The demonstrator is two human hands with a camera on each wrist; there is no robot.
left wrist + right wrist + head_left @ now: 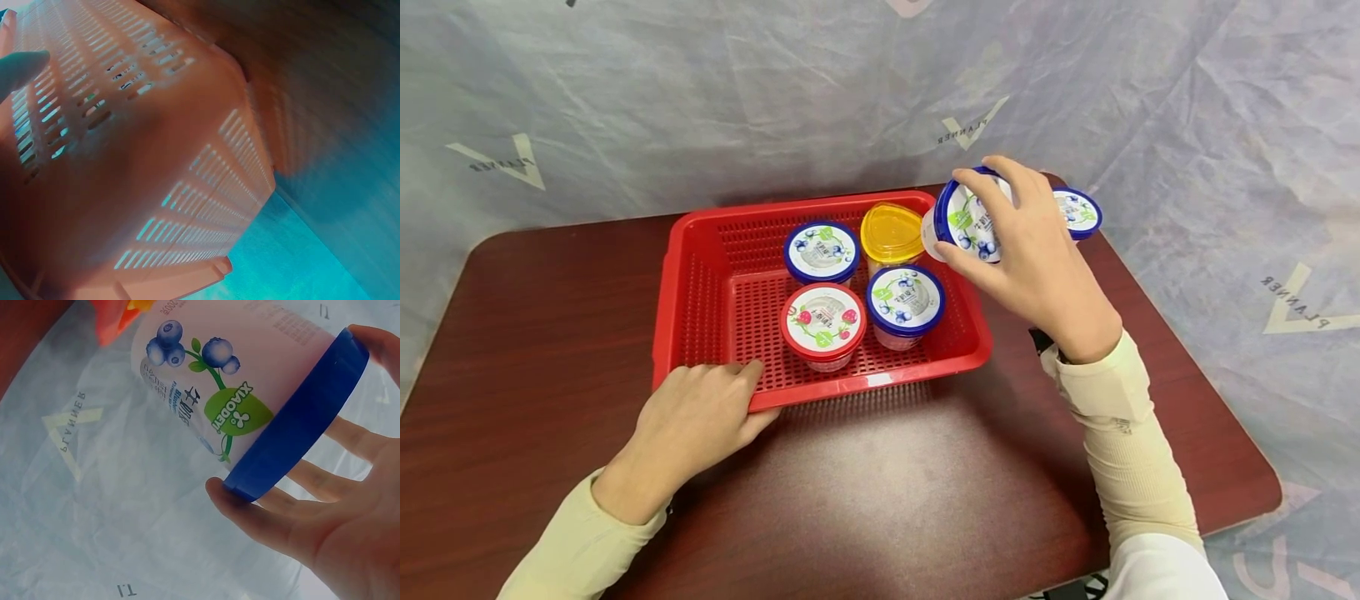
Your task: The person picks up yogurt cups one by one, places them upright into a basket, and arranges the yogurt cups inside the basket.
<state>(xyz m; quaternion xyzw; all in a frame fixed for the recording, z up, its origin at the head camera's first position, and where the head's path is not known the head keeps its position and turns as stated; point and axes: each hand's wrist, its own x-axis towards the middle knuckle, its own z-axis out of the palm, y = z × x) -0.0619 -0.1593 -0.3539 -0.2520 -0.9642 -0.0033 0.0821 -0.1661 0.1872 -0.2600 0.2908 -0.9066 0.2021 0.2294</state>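
Note:
My left hand (700,417) grips the front rim of a red plastic basket (842,387), thumb below and fingers over the edge. In the left wrist view, the slotted wall of the basket (162,144) fills much of the picture. My right hand (1037,258) holds a blueberry yogurt cup (967,218) by its blue lid, tilted, above the right end of the basket. From the right wrist, the cup's printed side (212,375) shows, with fingertips round the lid's rim. Inside the basket stand two blue-lidded cups, a red-lidded strawberry cup (823,321) and a yellow-lidded cup (891,233).
Another blue-lidded cup (1077,212) stands to the right of the basket, partly behind my right hand. The dark wooden table (880,492) carries the basket near its back edge. A grey printed cloth (820,100) hangs behind and to the right.

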